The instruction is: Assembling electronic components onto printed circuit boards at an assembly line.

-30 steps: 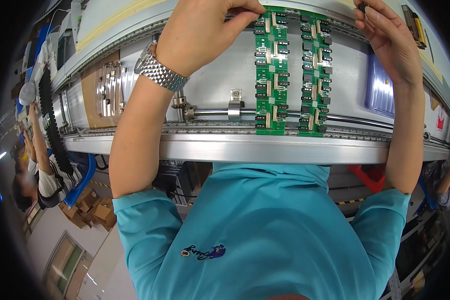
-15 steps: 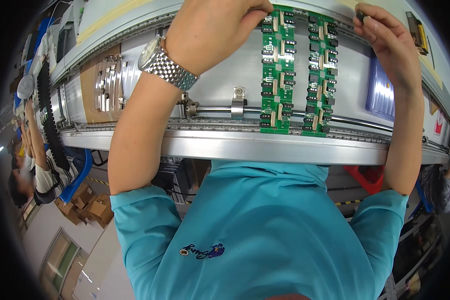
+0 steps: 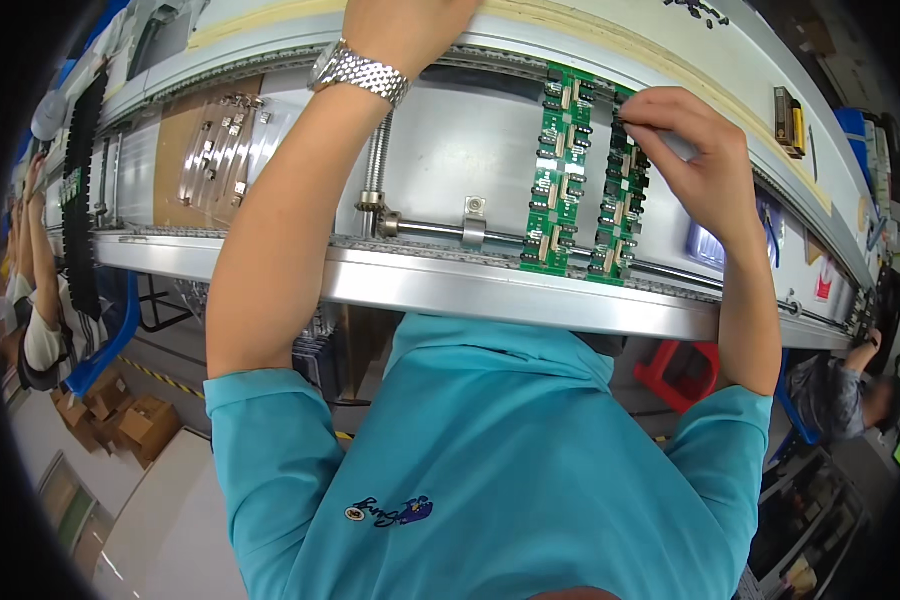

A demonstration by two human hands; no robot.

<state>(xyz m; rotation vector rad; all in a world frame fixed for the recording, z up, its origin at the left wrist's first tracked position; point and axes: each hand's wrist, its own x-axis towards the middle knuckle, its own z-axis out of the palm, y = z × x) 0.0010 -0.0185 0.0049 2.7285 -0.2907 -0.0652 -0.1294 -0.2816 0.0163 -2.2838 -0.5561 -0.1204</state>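
Observation:
Two long green circuit boards lie side by side across the rails, a left board [image 3: 560,175] and a right board [image 3: 620,205]. Both carry black parts and pale connectors. My right hand [image 3: 698,150] reaches the far end of the right board, thumb and forefinger pinched on a small black component at its surface. The fingertips mostly cover that part. My left hand [image 3: 410,32], below which a metal watch [image 3: 365,72] sits on the wrist, is beyond the far rail. Its fingers are cut off by the upper edge of the picture.
A metal front rail [image 3: 420,290] runs between me and the boards. Clear plastic trays [image 3: 220,150] with small metal parts lie left, a bluish tray [image 3: 708,240] right. Loose black parts [image 3: 698,12] lie at the far side. Other people sit left and right.
My right hand has moved left and nearer, bringing the small black component down to the right board's far end. My left hand has left the left board and shifted left and farther away.

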